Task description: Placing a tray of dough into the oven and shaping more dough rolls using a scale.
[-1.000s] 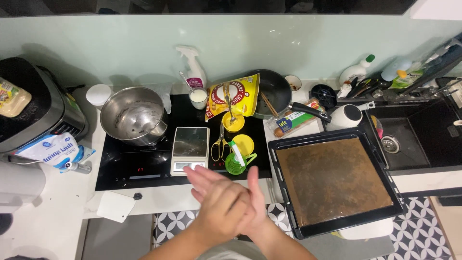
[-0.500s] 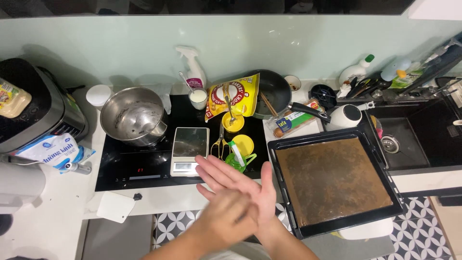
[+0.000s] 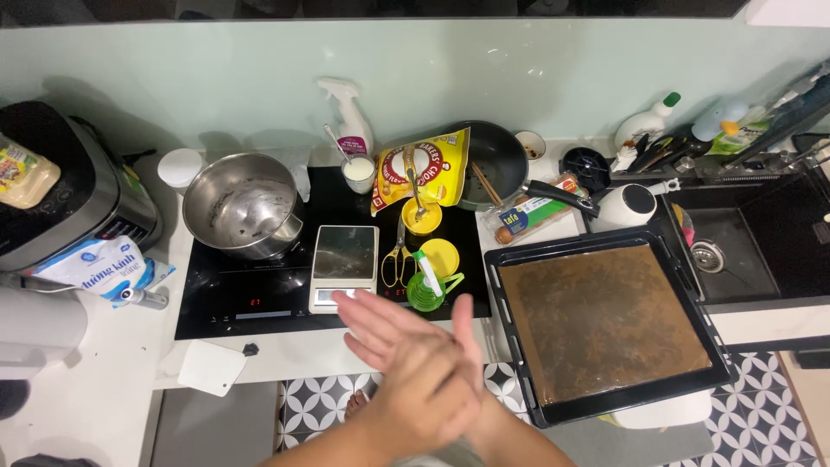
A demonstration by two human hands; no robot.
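Observation:
My two hands are pressed palm to palm in front of the counter's edge, holding nothing. My right hand (image 3: 378, 324) lies underneath, its straight fingers pointing up and left towards the kitchen scale (image 3: 344, 258). Across it lies my left hand (image 3: 425, 396), fingers pointing up towards a green cup (image 3: 425, 292) with a white utensil in it. The scale stands on a black hob (image 3: 220, 294), with scissors (image 3: 398, 259) and a yellow lid (image 3: 440, 255) beside it. Neither hand touches anything on the counter.
A steel pot (image 3: 245, 206) sits left on the hob. A dark baking tray (image 3: 605, 324) overhangs the counter at right. Behind are a yellow bag (image 3: 422, 169), frying pan (image 3: 500, 156), spray bottle (image 3: 350, 117), white kettle (image 3: 627, 207) and sink (image 3: 743, 246). A white scraper (image 3: 210, 367) lies front left.
My hands have slid against each other: the lower hand's fingers now reach further left towards the scale, and the upper hand has shifted right. Nothing on the counter has moved.

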